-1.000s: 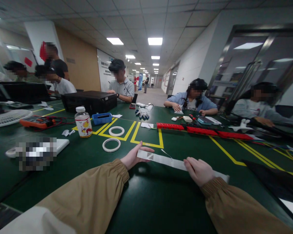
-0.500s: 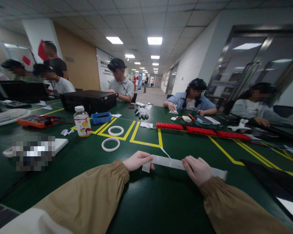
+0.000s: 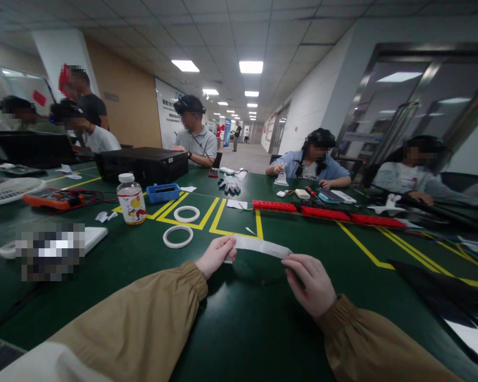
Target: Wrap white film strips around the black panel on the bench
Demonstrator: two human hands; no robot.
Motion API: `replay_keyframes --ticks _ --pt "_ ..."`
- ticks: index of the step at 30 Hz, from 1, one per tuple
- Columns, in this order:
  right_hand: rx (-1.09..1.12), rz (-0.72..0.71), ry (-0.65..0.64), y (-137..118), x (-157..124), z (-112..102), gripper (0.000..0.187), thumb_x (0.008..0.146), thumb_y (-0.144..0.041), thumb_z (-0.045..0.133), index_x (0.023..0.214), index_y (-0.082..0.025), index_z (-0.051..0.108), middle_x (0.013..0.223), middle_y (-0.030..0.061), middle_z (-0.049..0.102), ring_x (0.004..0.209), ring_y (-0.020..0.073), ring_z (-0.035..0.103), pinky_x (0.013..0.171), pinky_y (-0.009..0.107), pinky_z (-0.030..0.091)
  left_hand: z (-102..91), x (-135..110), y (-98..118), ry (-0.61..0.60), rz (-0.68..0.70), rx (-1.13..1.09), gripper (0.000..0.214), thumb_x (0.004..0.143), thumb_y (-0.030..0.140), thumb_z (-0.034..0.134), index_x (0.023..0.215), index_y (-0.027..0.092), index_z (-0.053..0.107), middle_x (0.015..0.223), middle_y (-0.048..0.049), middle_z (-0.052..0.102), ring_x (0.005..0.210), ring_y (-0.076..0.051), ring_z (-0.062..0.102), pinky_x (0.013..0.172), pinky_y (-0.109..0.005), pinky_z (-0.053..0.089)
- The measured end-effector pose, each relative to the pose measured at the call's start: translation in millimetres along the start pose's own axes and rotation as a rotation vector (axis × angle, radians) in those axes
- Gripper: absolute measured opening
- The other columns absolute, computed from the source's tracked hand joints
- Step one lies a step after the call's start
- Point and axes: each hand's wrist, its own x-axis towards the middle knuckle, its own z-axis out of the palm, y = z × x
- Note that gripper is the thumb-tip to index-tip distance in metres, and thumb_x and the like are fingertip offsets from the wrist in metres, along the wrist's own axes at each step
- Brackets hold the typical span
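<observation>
- Long white paper strip with fine printed lines (image 3: pixel 258 246) is lying with its long axis running left to right across the near middle of the dark green table (image 3: pixel 239 318), lifted just clear of the surface between both hands
- The strip is sagging slightly from the left end down toward the right end; its far edge is pointing toward the yellow tape lines (image 3: pixel 223 220) marked on the table
- Left hand (image 3: pixel 215 255) is gripping the left end: fingers curled round, thumb pressing on top, so the hand is closed in a pinch on the strip
- Right hand (image 3: pixel 311 284) is pinching the right end between thumb and forefinger tips, the remaining fingers loosely curled; whether any strip is hanging past this hand I cannot tell
- Both hands are equally near the strip, each touching one end; tan long sleeves (image 3: pixel 143 313) are covering both forearms
- Two flat white rings (image 3: pixel 178 236) are sitting far-left of the left hand, well apart from it, with a clear plastic bottle with a white cap (image 3: pixel 131 199) further left
- A row of red rectangular blocks (image 3: pixel 326 214) is lying far-right, beyond the strip
- Other people are sitting at the far side of the table, their hands well apart from the strip
</observation>
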Motion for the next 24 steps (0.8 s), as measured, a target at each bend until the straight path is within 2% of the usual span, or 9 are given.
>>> replay_keyframes --ticks 3,5,7,9,11,14,18,21,24 --pt "0.222 0.195 -0.287 1.9 -4.6 10.6 0.022 0.09 -0.027 0.041 0.1 -0.018 0.059 0.102 0.0079 0.06 0.098 0.0211 0.055 0.085 0.039 0.045 2.1 -1.2 2.7 0.022 -0.022 -0.085 0.043 0.07 0.055 0.062 0.067 0.015 0.046 0.051 0.0065 0.04 0.047 -0.007 0.041 0.052 -0.021 0.034" --pt "0.351 0.431 -0.327 9.3 -10.8 20.4 0.031 0.088 -0.036 0.044 0.109 -0.017 0.057 0.113 0.0105 0.057 0.109 0.0248 0.051 0.094 0.045 0.041 2.9 -1.9 3.7 0.022 -0.033 -0.119 0.042 0.07 0.054 0.063 0.068 0.015 0.047 0.051 0.007 0.039 0.047 -0.007 0.041 0.053 -0.021 0.035" --pt "0.526 0.694 -0.234 19.7 -16.9 28.4 0.044 0.084 -0.044 0.046 0.119 -0.018 0.05 0.118 0.0124 0.055 0.112 0.0269 0.05 0.096 0.048 0.04 2.9 -1.8 3.2 0.023 -0.045 -0.127 0.042 0.07 0.053 0.064 0.068 0.015 0.047 0.051 0.007 0.04 0.047 -0.007 0.041 0.053 -0.021 0.035" --pt "0.73 0.926 -0.059 29.7 -20.0 31.5 0.056 0.082 -0.051 0.048 0.128 -0.021 0.039 0.119 0.0125 0.055 0.105 0.0272 0.055 0.09 0.048 0.046 2.1 -1.2 1.6 0.02 -0.053 -0.129 0.041 0.07 0.052 0.064 0.068 0.015 0.047 0.05 0.0067 0.041 0.047 -0.007 0.042 0.052 -0.021 0.034" --pt "0.935 1.058 0.099 36.2 -19.1 29.0 0.063 0.08 -0.054 0.051 0.132 -0.025 0.032 0.122 0.0115 0.053 0.1 0.0267 0.059 0.085 0.044 0.05 1.0 -0.2 -0.4 0.013 -0.061 -0.137 0.041 0.07 0.052 0.064 0.067 0.015 0.047 0.05 0.0062 0.043 0.047 -0.007 0.043 0.05 -0.02 0.033" --pt "1.108 1.122 0.247 38.0 -13.8 20.9 0.061 0.074 -0.051 0.062 0.125 -0.026 0.04 0.12 0.009 0.054 0.096 0.0263 0.061 0.081 0.041 0.053 0.0 0.9 -2.5 0.01 -0.082 -0.145 0.042 0.068 0.052 0.065 0.068 0.015 0.046 0.049 0.0062 0.044 0.046 -0.007 0.044 0.048 -0.019 0.031" --pt "0.989 1.138 0.354 34.1 -10.8 14.4 0.047 0.065 -0.05 0.071 0.094 -0.016 0.059 0.086 0.0085 0.065 0.073 0.0253 0.065 0.073 0.042 0.055 -0.4 1.6 -3.5 0.054 -0.105 -0.104 0.044 0.064 0.054 0.066 0.073 0.014 0.049 0.049 0.0066 0.045 0.043 -0.006 0.042 0.044 -0.018 0.028" --pt "0.762 1.082 0.267 30.3 -10.1 9.5 0.042 0.068 -0.054 0.066 0.08 -0.014 0.063 0.071 0.0087 0.065 0.068 0.0248 0.064 0.072 0.043 0.054 -2.1 2.6 -4.6 0.078 -0.102 -0.092 0.044 0.065 0.052 0.065 0.08 0.012 0.053 0.047 0.0067 0.044 0.042 -0.006 0.042 0.044 -0.018 0.027" --pt "0.604 0.913 0.152 23.9 -5.8 1.3 0.04 0.076 -0.053 0.058 0.077 -0.014 0.064 0.077 0.0102 0.065 0.072 0.0239 0.062 0.072 0.04 0.052 -5.8 4.1 -5.5 0.104 -0.075 -0.09 0.045 0.067 0.049 0.063 0.09 0.01 0.058 0.046 0.0067 0.044 0.042 -0.007 0.041 0.045 -0.019 0.029"
